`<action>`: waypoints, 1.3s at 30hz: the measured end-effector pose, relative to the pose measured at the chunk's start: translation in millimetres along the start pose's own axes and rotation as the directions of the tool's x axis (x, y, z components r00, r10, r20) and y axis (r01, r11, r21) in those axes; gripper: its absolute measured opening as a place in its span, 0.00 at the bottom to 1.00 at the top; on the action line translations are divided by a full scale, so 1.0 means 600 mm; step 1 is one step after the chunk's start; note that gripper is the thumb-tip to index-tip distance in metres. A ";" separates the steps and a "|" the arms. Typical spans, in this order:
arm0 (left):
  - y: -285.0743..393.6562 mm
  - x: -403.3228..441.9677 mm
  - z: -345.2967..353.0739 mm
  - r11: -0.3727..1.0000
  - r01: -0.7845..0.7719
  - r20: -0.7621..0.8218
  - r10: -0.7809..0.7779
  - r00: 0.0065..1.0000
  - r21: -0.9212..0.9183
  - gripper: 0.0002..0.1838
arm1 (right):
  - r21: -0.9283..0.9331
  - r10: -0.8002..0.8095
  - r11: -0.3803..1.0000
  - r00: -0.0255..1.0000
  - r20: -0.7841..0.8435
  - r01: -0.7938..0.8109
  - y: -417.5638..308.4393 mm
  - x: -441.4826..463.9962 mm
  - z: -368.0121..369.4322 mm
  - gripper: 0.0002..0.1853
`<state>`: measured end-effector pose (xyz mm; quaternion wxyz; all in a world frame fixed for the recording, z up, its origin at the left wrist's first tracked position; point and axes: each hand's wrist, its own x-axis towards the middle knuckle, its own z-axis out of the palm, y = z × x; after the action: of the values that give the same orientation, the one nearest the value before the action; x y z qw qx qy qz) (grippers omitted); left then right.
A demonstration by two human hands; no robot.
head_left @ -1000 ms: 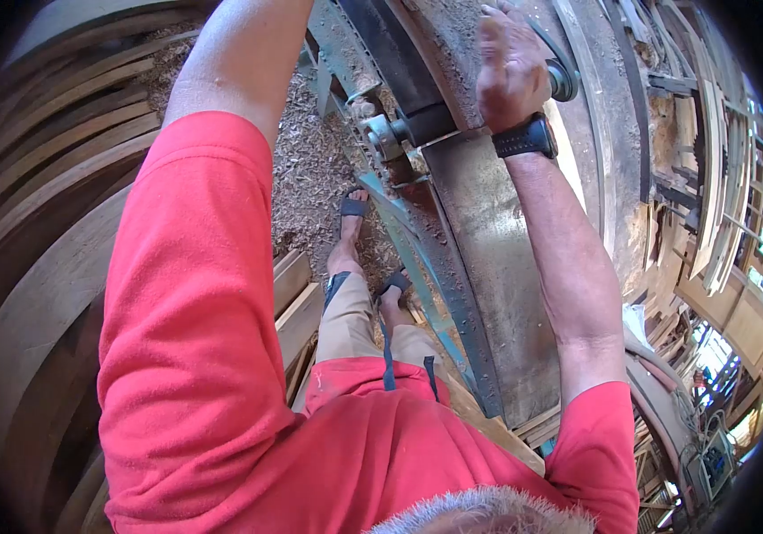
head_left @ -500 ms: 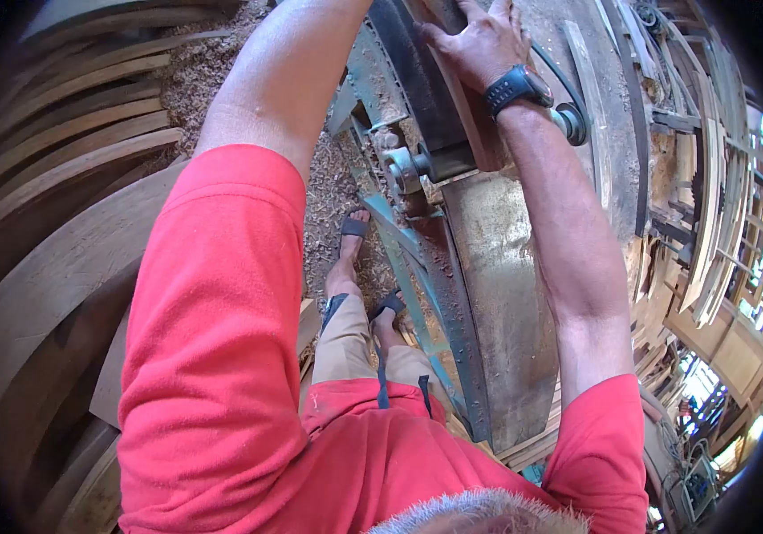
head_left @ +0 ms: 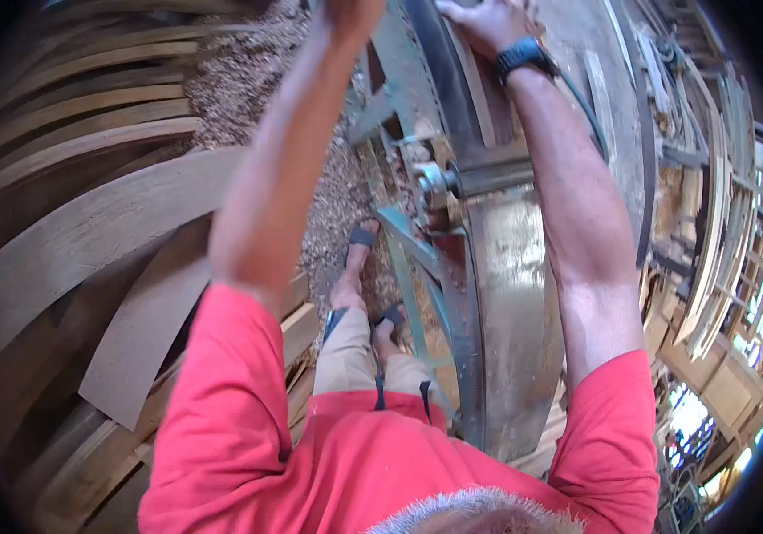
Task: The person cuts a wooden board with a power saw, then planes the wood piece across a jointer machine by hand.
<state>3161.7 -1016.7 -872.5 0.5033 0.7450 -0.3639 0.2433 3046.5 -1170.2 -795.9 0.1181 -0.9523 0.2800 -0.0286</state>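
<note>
My right hand (head_left: 495, 25), with a dark watch on its wrist, is at the top edge of the view on a narrow brown wooden board (head_left: 487, 107). The thumb stretches toward the board's left side; the other fingertips are partly cut off. Under the board runs the dark belt (head_left: 442, 53) of a green machine, with a metal roller (head_left: 497, 174) showing past the board's near end. My left hand (head_left: 352, 13) is a blur at the top edge, left of the machine. Its fingers are out of sight.
Curved wooden planks (head_left: 114, 200) are stacked on the left. Wood shavings (head_left: 243, 89) cover the floor beside the machine frame (head_left: 390, 107). A worn metal plate (head_left: 515, 311) extends toward my body. More timber (head_left: 711, 222) stands at the right.
The board and my right hand have moved farther up the belt, uncovering the roller. My left arm has swung and is blurred. The whole view has shifted a little.
</note>
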 end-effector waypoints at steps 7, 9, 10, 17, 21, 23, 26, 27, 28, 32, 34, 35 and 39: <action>0.166 -0.549 -0.261 0.205 0.915 0.059 -0.969 0.239 -0.346 0.23 | 0.026 -0.110 0.994 0.993 0.046 0.109 0.048 0.096 0.044 0.59; 0.234 -0.698 -0.327 0.024 0.942 0.066 -0.997 0.049 -0.335 0.25 | 0.410 -0.209 0.903 0.964 0.162 0.127 0.098 0.116 0.040 0.61; 0.269 -0.746 -0.358 -0.016 0.955 0.066 -0.998 0.004 -0.295 0.26 | 0.680 -0.254 0.733 0.936 0.245 0.021 0.095 0.091 0.016 0.55; 0.331 -0.795 -0.443 0.129 0.991 0.220 -0.968 0.122 0.020 0.28 | 0.848 -0.111 -0.016 0.844 0.525 -0.529 0.196 -0.142 -0.094 0.23; 0.303 -0.614 -0.365 0.297 0.917 0.264 -0.893 0.366 -0.265 0.27 | 0.817 -0.136 -0.246 0.853 0.503 -0.521 0.249 -0.293 -0.108 0.23; 0.318 -0.503 -0.323 0.382 0.864 0.291 -0.829 0.477 -0.329 0.26 | 0.803 -0.172 -0.321 0.864 0.472 -0.503 0.285 -0.353 -0.100 0.23; 0.361 -0.403 -0.241 0.336 0.790 0.369 -0.744 0.557 -0.513 0.25 | 0.789 -0.128 -0.416 0.889 0.440 -0.451 0.295 -0.446 -0.121 0.23; 0.373 -0.387 -0.214 0.316 0.781 0.406 -0.715 0.569 -0.539 0.24 | 0.797 -0.036 -0.431 0.891 0.453 -0.423 0.293 -0.483 -0.131 0.23; 0.394 -0.380 -0.193 0.288 0.775 0.445 -0.684 0.577 -0.563 0.24 | 0.789 -0.013 -0.441 0.882 0.471 -0.428 0.294 -0.522 -0.140 0.23; 0.495 -0.366 -0.139 0.094 0.835 0.574 -0.685 0.450 -0.542 0.23 | 0.736 -0.063 -0.521 0.879 0.473 -0.433 0.355 -0.623 -0.127 0.25; 0.524 -0.367 -0.116 -0.077 0.825 0.642 -0.671 0.372 -0.559 0.22 | 0.680 -0.119 -0.584 0.875 0.470 -0.444 0.373 -0.656 -0.128 0.25; 0.534 -0.373 -0.107 -0.094 0.802 0.666 -0.618 0.418 -0.590 0.22 | 0.658 -0.105 -0.598 0.859 0.502 -0.458 0.379 -0.682 -0.130 0.25; 0.585 -0.377 -0.102 -0.053 0.853 0.646 -0.678 0.351 -0.520 0.23 | 0.693 -0.046 -0.540 0.839 0.542 -0.478 0.386 -0.746 -0.139 0.26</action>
<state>2746.4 -972.7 -813.2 0.7875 0.5038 0.0108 -0.3549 2537.6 -1134.6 -765.4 0.9081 -0.2705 0.3111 -0.0739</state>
